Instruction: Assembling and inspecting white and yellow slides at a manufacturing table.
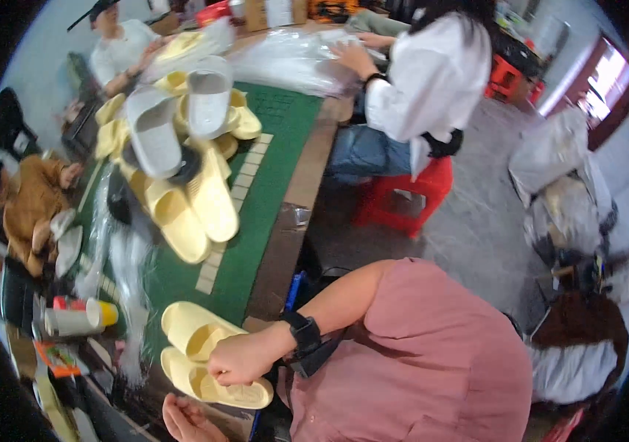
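Note:
A pair of pale yellow slide slippers [182, 324] lies side by side at the table's near edge. My right hand [244, 359], with a black band at its wrist, is curled closed over the slippers' middle. What its fingers hold, if anything, is hidden. Just below the pair, my left hand [185, 421] is partly in view, palm up, with fingers loosely bent and nothing visible in them. Farther along the green table mat [270, 173] stands a heap of yellow slippers [178, 221], with grey slippers [154, 132] on top.
Clear plastic bags [285, 62] spread over the table's far end. Two people work there: one in a white shirt [432, 74] by a red stool [410, 195], another [119, 51] at the far left. A cup [100, 313] stands left. White sacks [557, 162] line the right wall.

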`<state>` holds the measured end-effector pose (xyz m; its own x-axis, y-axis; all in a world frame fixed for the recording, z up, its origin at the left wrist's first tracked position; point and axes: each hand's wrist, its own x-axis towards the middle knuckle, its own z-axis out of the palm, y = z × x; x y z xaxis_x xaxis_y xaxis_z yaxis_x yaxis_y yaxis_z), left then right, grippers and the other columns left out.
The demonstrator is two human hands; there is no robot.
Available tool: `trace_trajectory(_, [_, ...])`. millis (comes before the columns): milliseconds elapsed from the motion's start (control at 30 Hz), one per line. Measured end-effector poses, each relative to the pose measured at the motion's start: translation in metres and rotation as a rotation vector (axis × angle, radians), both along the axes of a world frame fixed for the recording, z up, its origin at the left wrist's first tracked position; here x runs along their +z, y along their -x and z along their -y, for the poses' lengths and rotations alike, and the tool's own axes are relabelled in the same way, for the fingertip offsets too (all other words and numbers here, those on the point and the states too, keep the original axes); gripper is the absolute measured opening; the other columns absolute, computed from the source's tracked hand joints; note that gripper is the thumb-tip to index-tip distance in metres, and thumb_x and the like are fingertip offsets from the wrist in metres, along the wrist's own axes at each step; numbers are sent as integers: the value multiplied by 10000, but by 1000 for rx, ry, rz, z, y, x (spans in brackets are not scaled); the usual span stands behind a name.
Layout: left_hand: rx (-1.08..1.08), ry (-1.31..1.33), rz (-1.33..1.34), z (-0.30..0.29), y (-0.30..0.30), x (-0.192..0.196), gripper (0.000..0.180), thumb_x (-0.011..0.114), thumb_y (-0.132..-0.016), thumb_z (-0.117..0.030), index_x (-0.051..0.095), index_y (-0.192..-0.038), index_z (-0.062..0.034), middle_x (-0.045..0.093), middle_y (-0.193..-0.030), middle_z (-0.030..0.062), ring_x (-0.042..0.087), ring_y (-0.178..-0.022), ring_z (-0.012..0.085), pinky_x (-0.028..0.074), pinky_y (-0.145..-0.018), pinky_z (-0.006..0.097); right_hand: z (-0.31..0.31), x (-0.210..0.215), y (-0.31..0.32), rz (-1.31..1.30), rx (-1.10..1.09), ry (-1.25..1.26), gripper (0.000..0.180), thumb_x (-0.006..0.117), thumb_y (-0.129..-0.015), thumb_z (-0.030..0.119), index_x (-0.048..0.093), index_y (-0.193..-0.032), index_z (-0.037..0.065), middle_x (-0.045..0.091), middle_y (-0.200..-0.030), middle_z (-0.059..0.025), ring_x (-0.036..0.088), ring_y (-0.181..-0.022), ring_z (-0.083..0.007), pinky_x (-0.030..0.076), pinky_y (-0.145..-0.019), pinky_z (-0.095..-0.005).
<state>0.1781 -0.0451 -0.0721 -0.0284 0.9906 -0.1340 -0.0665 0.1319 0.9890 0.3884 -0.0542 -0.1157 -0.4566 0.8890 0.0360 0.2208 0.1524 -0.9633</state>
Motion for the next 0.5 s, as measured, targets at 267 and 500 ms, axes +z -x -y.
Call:
trace_trajectory(267, [-264,-466,-508,-7,-1,-12,309,520,-992,-258,648,-1072,11,623,-910,28,512,-677,122,389,-563,234,25,28,-14,112,-438,-359,182,577,-811,174,614,-758,5,634,-695,-197,632,-692,-395,497,-608,-481])
trace_trajectory(500, [-250,20,94,-10,6,-7,264,518,-980,-312,614,-993,-67,521,-799,-12,429,-626,102,352,-570,260,32,29,-5,87,-492,-560,162,593,-819,174,591,-780,16,608,-725,-156,627,-683,-361,500,-619,-456])
